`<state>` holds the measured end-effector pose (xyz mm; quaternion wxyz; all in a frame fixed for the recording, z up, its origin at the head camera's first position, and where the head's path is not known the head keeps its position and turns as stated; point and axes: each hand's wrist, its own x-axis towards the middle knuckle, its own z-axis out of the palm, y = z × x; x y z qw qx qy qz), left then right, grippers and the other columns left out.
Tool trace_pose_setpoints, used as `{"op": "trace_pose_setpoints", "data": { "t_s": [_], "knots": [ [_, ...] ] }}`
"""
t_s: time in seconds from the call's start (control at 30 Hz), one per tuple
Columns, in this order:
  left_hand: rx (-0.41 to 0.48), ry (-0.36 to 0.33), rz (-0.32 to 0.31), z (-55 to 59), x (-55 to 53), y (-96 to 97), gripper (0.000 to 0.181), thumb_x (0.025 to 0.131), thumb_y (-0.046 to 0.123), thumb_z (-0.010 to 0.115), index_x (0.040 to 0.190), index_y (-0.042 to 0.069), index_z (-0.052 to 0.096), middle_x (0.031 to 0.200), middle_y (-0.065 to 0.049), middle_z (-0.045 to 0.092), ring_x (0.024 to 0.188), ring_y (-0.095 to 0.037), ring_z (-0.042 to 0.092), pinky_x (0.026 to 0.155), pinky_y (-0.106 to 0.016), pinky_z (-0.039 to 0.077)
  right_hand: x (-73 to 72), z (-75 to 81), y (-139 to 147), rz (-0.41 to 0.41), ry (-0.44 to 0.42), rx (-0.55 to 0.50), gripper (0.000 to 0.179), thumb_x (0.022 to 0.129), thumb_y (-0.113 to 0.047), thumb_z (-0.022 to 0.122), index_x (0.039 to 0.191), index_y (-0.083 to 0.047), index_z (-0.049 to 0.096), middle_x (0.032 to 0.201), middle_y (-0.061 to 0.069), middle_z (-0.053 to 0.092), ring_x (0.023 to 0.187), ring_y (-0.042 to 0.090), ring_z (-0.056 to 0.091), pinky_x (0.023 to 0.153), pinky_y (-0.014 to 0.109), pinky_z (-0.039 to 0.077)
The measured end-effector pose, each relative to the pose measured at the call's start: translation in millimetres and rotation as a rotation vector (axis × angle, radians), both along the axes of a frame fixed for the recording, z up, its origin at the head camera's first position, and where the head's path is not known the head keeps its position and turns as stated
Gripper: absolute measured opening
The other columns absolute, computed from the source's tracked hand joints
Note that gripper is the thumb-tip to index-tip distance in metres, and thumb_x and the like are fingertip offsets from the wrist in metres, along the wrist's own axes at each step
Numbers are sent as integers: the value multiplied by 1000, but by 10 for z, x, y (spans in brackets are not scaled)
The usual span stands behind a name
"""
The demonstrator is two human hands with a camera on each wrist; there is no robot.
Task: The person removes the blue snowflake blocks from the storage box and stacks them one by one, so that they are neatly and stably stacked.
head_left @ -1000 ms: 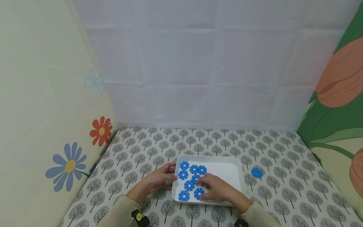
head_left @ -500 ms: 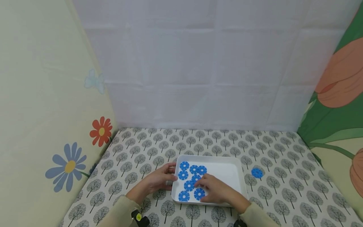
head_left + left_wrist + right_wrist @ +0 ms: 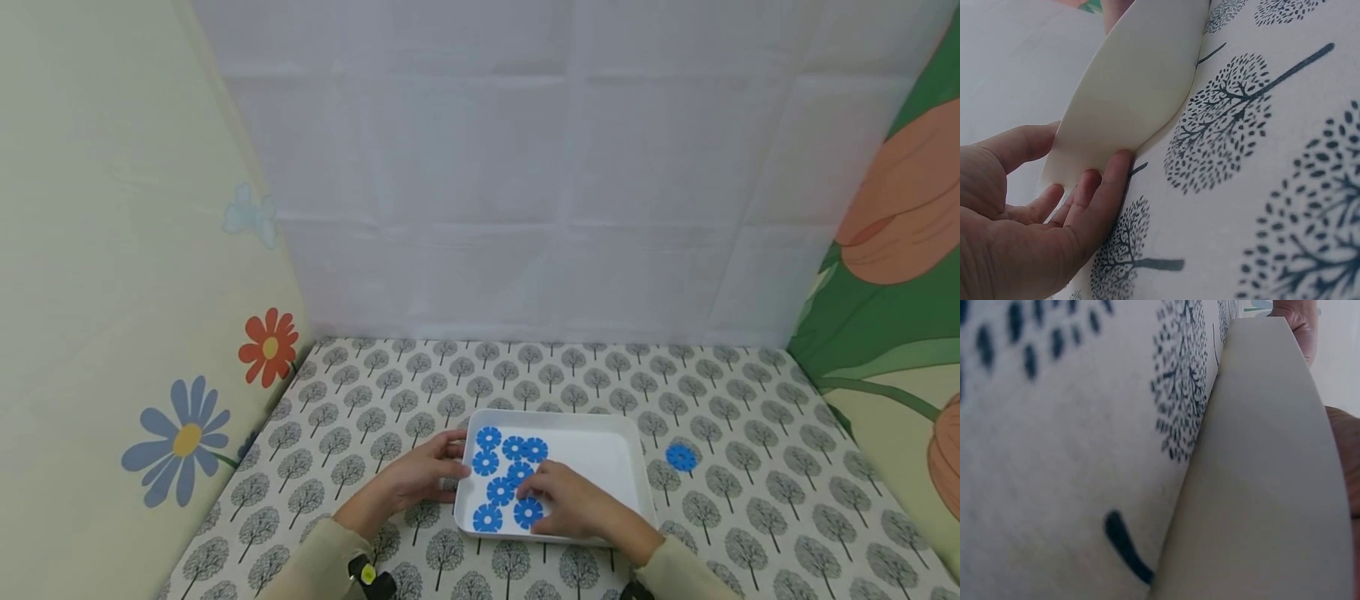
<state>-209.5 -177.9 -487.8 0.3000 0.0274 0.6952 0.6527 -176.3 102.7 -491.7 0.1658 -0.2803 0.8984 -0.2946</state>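
Observation:
My left hand [image 3: 423,473] holds the left end of a white tray [image 3: 600,450]. In the left wrist view, the thumb of the left hand [image 3: 1035,219] lies over the tray's rim and the fingers rest on its outer wall. Several blue notched plastic discs lie flat in the tray's left half, some overlapping. My right hand [image 3: 573,504] reaches in over the front edge, thumb and finger at opposite sides of the blue disc [image 3: 528,512] nearest it. Another blue disc [image 3: 519,474] lies just beyond its fingertips. The right wrist view shows mainly the tray's outer wall [image 3: 1260,469].
More blue discs [image 3: 681,457] lie in a small pile on the tree-patterned cloth [image 3: 720,525], right of the tray. A white sheet [image 3: 525,208] hangs behind the table, with printed panels [image 3: 150,250] at both sides.
My right fingertips have shifted slightly toward me, down around the front disc, which has moved a touch to the right. My left hand and the tray stay in place.

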Motion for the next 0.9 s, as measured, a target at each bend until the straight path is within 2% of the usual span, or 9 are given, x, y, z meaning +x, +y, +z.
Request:
{"op": "trace_pose_setpoints", "data": {
  "t_s": [0.33, 0.53, 0.9],
  "knots": [
    [2, -9, -2, -7, -11, -8, 77, 95, 6, 66, 159, 7, 22, 144, -23, 39, 116, -33, 58, 88, -53, 57, 11, 26, -27, 21, 37, 1, 32, 75, -28, 87, 101, -25, 70, 98, -12, 55, 89, 3, 50, 86, 28, 50],
    [3, -11, -2, -19, -3, -11, 78, 95, 6, 66, 159, 7, 22, 143, -23, 40, 116, -33, 57, 90, -53, 57, 10, 14, -37, 6, 40, 23, 32, 76, -28, 86, 103, -24, 69, 96, -14, 54, 86, 0, 49, 82, 24, 51],
    [17, -4, -7, -15, -5, -16, 77, 95, 6, 66, 159, 7, 22, 142, -23, 39, 115, -32, 58, 90, -53, 57, 24, 27, -61, -23, 111, 50, 35, 73, -22, 84, 105, -20, 69, 97, -9, 55, 85, 3, 52, 80, 24, 54]
  ]
}}
